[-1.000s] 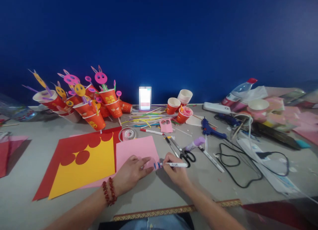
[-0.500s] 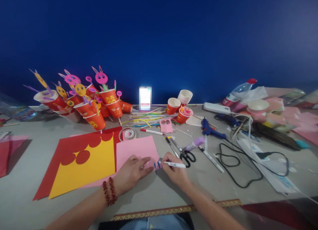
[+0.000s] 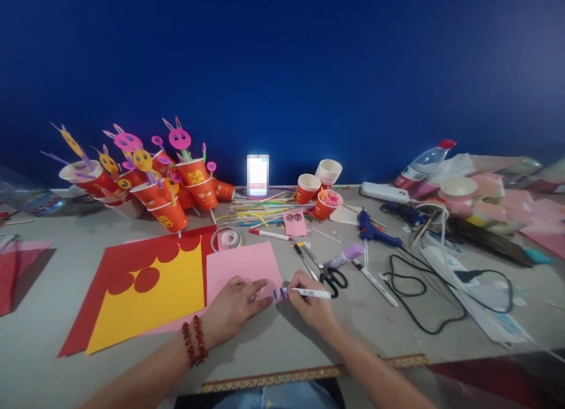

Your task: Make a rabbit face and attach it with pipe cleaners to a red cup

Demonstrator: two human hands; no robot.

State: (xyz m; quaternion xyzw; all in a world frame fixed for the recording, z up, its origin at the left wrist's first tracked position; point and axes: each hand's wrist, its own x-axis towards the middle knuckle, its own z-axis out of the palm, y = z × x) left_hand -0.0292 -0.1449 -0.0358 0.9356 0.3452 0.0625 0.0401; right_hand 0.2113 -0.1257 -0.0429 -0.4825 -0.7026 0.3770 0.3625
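The right hand (image 3: pixel 310 308) grips a white marker (image 3: pixel 309 292) lying level, its tip pointing left onto the near corner of the pink paper (image 3: pixel 241 265). The left hand (image 3: pixel 233 309) presses flat there, just beside the tip.

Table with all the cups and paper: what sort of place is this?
Probably a craft workspace. Red cups with paper faces crowd the table, a glue gun and scissors lie nearby, and the right hand holds a marker to pink paper.
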